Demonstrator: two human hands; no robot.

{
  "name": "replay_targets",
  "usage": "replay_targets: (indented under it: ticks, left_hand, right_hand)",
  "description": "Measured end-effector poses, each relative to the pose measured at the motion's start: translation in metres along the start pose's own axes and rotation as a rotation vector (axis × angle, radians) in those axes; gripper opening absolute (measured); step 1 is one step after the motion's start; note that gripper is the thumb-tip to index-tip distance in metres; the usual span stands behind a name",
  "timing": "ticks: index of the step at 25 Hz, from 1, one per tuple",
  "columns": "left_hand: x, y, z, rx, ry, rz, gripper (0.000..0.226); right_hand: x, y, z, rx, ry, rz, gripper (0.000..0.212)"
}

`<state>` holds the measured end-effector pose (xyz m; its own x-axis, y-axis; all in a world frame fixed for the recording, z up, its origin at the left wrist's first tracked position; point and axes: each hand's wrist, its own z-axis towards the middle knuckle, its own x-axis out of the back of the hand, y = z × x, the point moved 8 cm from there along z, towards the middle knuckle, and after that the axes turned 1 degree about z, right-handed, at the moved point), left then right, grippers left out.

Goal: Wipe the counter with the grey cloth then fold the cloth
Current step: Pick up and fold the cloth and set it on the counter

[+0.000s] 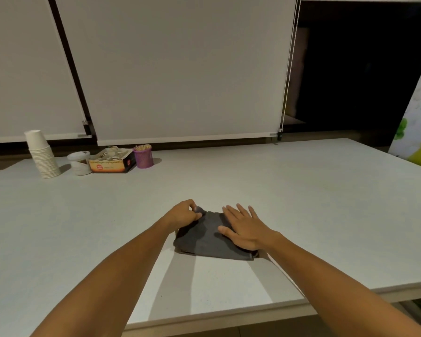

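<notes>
The grey cloth (208, 239) lies folded into a small thick rectangle near the middle of the white counter (301, 203). My left hand (184, 214) pinches the cloth's far left corner between thumb and fingers. My right hand (244, 227) lies flat on the cloth's right half, fingers spread and palm down, covering its right edge.
At the back left stand a stack of white paper cups (43, 154), a white lidded tub (79, 162), an open cardboard box (112, 160) and a purple mesh holder of toothpicks (143, 155). Roller blinds hang behind. The counter's front edge (229, 314) runs close to me.
</notes>
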<state>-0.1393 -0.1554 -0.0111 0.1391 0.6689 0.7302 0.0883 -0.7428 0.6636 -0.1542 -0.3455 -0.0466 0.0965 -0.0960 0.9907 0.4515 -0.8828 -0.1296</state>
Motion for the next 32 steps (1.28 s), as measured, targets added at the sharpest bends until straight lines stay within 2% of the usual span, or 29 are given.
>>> replay_targets:
  ticks: [4, 8, 12, 14, 16, 18, 21, 23, 25, 29, 32]
  left_hand:
    - [0.003, 0.026, -0.005, -0.082, -0.012, 0.023, 0.017]
    - [0.017, 0.062, -0.011, -0.224, 0.073, 0.126, 0.014]
    - [0.026, 0.103, -0.02, -0.358, 0.071, 0.197, 0.014]
    - [0.031, 0.126, -0.023, -0.435, 0.084, 0.242, 0.015]
    - [0.04, 0.147, -0.024, -0.485, 0.084, 0.281, 0.015]
    - [0.052, 0.165, -0.022, -0.532, 0.099, 0.31, 0.017]
    - [0.073, 0.186, -0.015, -0.604, 0.154, 0.317, 0.028]
    - [0.089, 0.196, -0.004, -0.617, 0.198, 0.296, 0.033]
    - [0.109, 0.202, 0.009, -0.602, 0.233, 0.234, 0.035]
    - [0.146, 0.194, 0.041, -0.549, 0.25, 0.12, 0.055]
    - [0.16, 0.167, 0.077, -0.415, 0.163, 0.063, 0.084]
  right_hand:
    - [0.001, 0.027, 0.004, -0.106, 0.002, 0.083, 0.088]
    - [0.004, 0.028, 0.008, -0.05, 0.062, 0.069, 0.104]
    - [0.007, 0.03, 0.014, -0.095, 0.14, 0.191, 0.097]
    - [0.015, 0.034, 0.018, -0.146, 0.236, 0.353, 0.102]
    - [0.021, 0.043, 0.017, -0.233, 0.325, 0.696, 0.117]
    - [0.02, 0.047, 0.019, -0.271, 0.323, 1.026, 0.124]
    - [0.023, 0.043, 0.034, -0.271, 0.29, 1.367, 0.112]
    - [0.021, 0.042, 0.05, -0.303, 0.334, 1.769, 0.095]
    - [0.018, 0.036, 0.063, -0.334, 0.335, 2.041, 0.075]
    - [0.038, 0.035, 0.092, -0.292, 0.313, 2.241, 0.05]
    - [0.076, 0.054, 0.119, -0.293, 0.35, 2.078, 0.035]
